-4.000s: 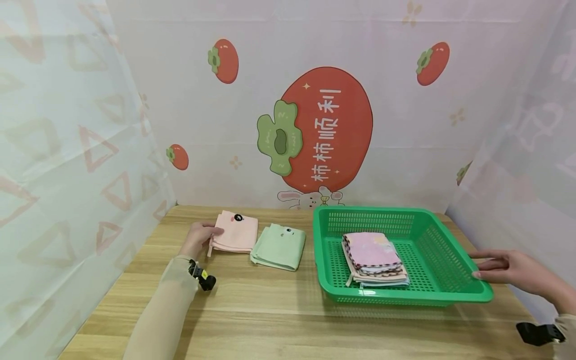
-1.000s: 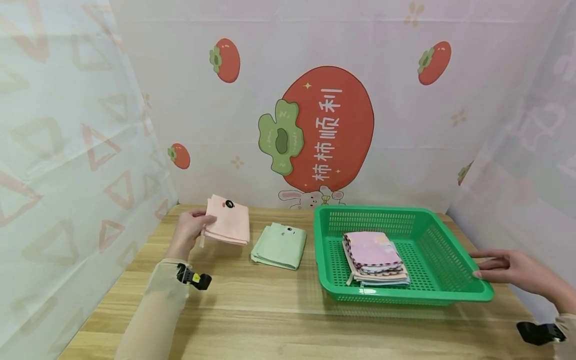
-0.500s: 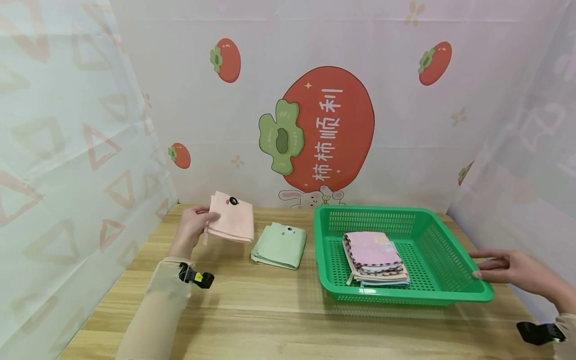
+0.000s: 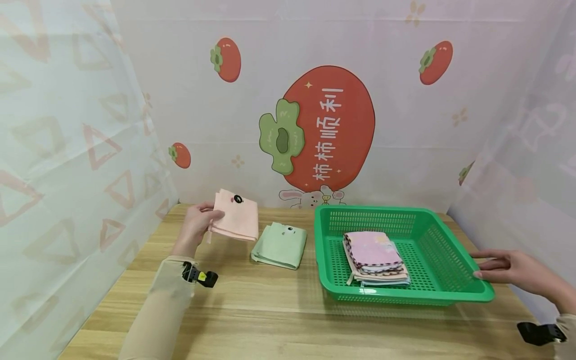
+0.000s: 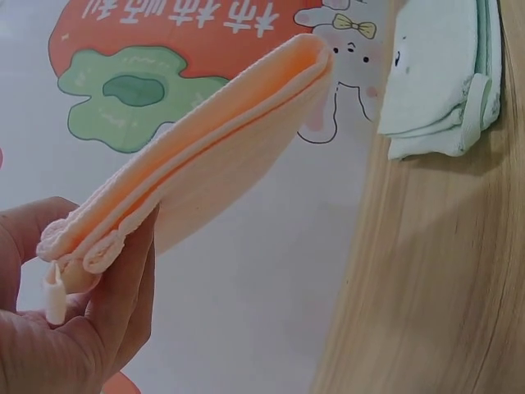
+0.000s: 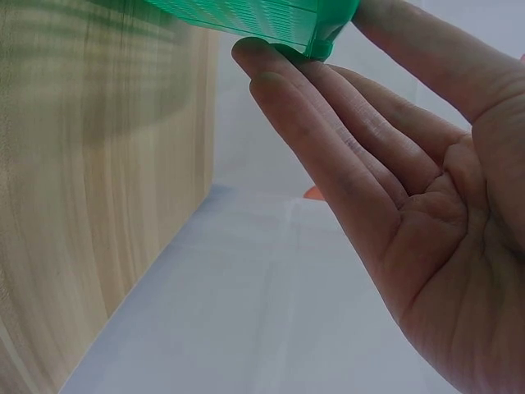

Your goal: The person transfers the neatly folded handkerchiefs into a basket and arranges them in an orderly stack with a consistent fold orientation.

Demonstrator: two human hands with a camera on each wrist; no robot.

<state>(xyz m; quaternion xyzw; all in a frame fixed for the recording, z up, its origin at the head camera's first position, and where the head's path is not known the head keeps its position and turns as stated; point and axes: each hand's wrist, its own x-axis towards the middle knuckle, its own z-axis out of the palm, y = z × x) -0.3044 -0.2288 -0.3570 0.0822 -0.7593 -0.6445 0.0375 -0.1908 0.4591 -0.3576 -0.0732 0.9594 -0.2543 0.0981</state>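
Note:
My left hand [image 4: 198, 222] pinches the left edge of a folded pink hand towel [image 4: 240, 217] that has a small face motif. In the left wrist view the towel [image 5: 221, 156] is raised, its folded layers turned to the camera and a hanging loop by the thumb. Flat on the table, just right of it, lies a folded light green towel [image 4: 281, 247]. My right hand [image 4: 517, 270] holds the right rim of a green plastic basket [image 4: 378, 295], thumb on one side and fingers on the other. Inside the basket sits a stack of folded towels [image 4: 373, 252], a pink one with checked edging on top.
The wooden table [image 4: 252, 315] reaches back to a printed curtain [image 4: 387, 150] with persimmon drawings. Patterned side curtains [image 4: 67, 200] close in the left and right. The basket takes up the table's right side.
My left hand has lifted the pink towel off the table, drawn it left, then brought it a little back to the right and higher. The right hand and basket stay put.

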